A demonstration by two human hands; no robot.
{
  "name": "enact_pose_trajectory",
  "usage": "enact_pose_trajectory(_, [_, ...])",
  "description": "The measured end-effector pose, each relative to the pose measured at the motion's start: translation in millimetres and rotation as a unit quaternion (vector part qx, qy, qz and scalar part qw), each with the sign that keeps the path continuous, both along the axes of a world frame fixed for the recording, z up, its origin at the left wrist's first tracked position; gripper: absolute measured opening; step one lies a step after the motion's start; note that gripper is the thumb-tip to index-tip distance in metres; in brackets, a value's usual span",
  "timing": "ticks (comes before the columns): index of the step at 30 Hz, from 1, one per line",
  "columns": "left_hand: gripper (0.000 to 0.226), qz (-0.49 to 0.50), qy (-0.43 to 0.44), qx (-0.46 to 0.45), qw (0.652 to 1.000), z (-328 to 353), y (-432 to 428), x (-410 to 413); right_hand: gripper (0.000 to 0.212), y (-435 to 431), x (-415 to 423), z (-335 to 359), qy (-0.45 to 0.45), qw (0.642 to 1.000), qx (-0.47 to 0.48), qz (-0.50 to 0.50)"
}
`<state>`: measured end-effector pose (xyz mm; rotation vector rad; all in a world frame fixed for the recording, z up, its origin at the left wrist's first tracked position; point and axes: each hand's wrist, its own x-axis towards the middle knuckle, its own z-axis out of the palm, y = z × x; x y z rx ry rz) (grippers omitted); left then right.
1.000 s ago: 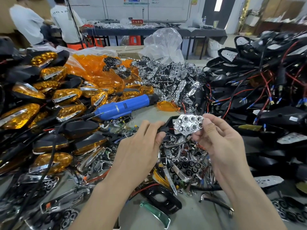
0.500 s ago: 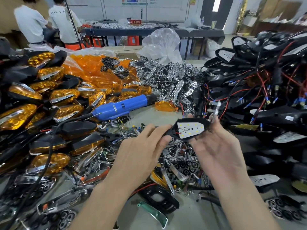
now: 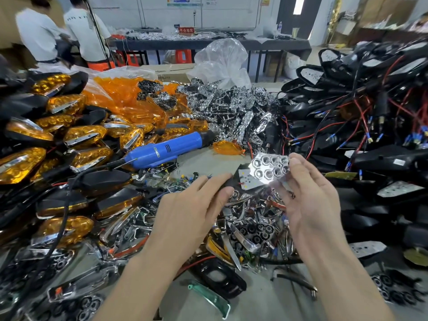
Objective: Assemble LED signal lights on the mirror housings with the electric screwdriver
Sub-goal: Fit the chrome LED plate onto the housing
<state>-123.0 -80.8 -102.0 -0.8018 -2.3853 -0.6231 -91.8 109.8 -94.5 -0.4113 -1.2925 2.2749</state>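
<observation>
**Reflector back over the board**

Half a second ago the board [image 3: 245, 180] lay bare in the housing [image 3: 228, 183]. Now the right hand [image 3: 310, 200] pinches the reflector [image 3: 269, 169] by its right edge over the board (tilted, seemingly not seated, though glare blurs the join). The left hand [image 3: 192, 209] grips the housing's left end, mid-scene. The screwdriver [image 3: 166, 151] lies untouched, far left, so screwing likely waits on seating.

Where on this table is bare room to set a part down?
Two bare patches of grey tabletop: one in front of the blue electric screwdriver and loose orange lens; one close to you, right of the black oval frame and green plastic strip. Piled thick: amber lamps left, chrome reflectors behind, wired black housings right.
</observation>
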Motion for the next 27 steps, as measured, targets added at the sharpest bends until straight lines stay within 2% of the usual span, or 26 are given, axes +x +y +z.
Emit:
enact_pose_trajectory(2, [0.042, 0.001, 0.0, 0.009, 1.0, 0, -1, 0, 0.014, -1, 1, 0, 0.004, 0.997, -0.062, 0.041])
enact_pose_trajectory(6, [0.04, -0.002, 0.008, 0.013, 1.0, 0, -1, 2, 0.023, -7, 3, 4, 0.031, 0.97, -0.204, 0.128])
enact_pose_trajectory(11, [0.044, -0.013, 0.015, 0.014, 1.0, 0, 0, 2, 0.025, -7, 1, 9, 0.041, 0.941, -0.332, 0.061])
enact_pose_trajectory(14, [0.044, -0.019, 0.025, 0.034, 0.999, 1, -1, 1, 0.022, 3, 1, 9, 0.035, 0.932, -0.356, 0.047])
enact_pose_trajectory(17, [0.039, -0.019, 0.034, 0.045, 0.998, 1, -1, 1, 0.018, 5, 0, 6, -0.025, 0.966, -0.254, 0.039])
enact_pose_trajectory(20, [0.031, -0.017, 0.047, 0.049, 0.998, 1, -1, 1, 0.027, 2, 1, 4, -0.043, 0.997, -0.033, 0.061])
enact_pose_trajectory(22, [0.028, -0.023, 0.052, 0.054, 0.997, 2, -1, 2, 0.029, -3, 4, 4, -0.039, 0.986, 0.124, 0.105])
enact_pose_trajectory(23, [0.027, -0.027, 0.052, 0.058, 0.997, 2, -2, 2, 0.027, -7, 5, 4, -0.032, 0.976, 0.172, 0.13])
enact_pose_trajectory(25, [0.027, -0.034, 0.05, 0.061, 0.996, 4, -3, 2, 0.02, -10, 6, 2, -0.008, 0.966, 0.206, 0.154])
enact_pose_trajectory(27, [0.028, -0.037, 0.047, 0.055, 0.997, 4, -4, 3, 0.018, -10, 6, 1, 0.001, 0.968, 0.199, 0.153])
